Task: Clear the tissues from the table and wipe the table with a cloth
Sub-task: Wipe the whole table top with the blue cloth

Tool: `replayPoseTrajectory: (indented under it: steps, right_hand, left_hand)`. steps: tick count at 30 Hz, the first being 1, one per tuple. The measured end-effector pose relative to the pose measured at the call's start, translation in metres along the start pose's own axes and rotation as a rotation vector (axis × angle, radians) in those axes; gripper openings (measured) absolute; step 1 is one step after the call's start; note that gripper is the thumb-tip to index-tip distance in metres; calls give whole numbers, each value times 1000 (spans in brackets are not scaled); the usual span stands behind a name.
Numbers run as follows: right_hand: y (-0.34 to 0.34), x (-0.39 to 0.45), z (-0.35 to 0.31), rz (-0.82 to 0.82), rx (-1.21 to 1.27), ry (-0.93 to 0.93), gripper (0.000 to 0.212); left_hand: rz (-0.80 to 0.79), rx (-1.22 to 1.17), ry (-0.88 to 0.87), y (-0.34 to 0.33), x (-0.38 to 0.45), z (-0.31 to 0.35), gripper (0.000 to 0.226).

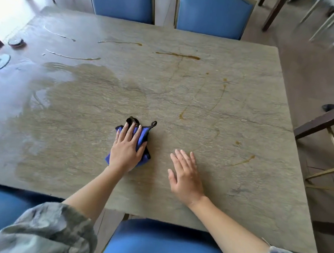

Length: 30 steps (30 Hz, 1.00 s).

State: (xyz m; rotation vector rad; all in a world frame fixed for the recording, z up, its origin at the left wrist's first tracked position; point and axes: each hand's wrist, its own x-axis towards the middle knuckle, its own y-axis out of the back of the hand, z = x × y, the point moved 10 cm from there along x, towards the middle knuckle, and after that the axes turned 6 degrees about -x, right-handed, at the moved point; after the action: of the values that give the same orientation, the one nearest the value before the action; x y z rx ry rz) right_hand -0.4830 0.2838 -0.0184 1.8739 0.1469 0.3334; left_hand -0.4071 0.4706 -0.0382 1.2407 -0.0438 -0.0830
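under left hand [126,150], crumpled blue black-edged cloth [142,138]

The left hand [126,149] presses a blue cloth [142,138] flat near the surface's [236,199] near edge; the right hand [185,175] hovers beside it, fingers [182,157] straight; brown streaks [178,55] toward the far edge.

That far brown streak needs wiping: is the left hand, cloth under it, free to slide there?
Probably yes: bare table lies between the left hand, flat on the cloth, and the streak, though it's a stretch.
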Motion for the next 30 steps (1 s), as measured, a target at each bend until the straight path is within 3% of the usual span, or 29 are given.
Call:
replayPoseTrajectory:
  steps: [2,7,9,14,16,22,24,28,30]
  right_hand:
    - [1,33,7,-30,-79,-67,53]
    - [-8,90,26,-163,-261,-179,66]
    - [-14,93,30,-210,-329,-185,67]
    - [-21,92,29,-198,-380,-194,69]
    - [-22,92,30,-188,-368,-208,69]
    - [-26,91,32,-193,-323,-234,69]
    - [-26,90,32,-192,-314,-237,68]
    - [-26,90,33,-191,-311,-238,67]
    - [-26,90,35,-203,-297,-241,67]
  left_hand:
    - [6,9,19,0,1,7,70]
    - [-104,26,-495,0,11,19,64]
    - [-92,30,-434,2,37,5,64]
    - [26,19,-27,10,108,-17,70]
    - [17,23,9,7,119,-10,70]
    - [-147,54,-663,-8,112,30,65]
    - [-120,47,-575,-3,140,17,69]
    - [-5,7,-57,6,187,-9,63]
    - [-45,23,-45,1,187,3,64]
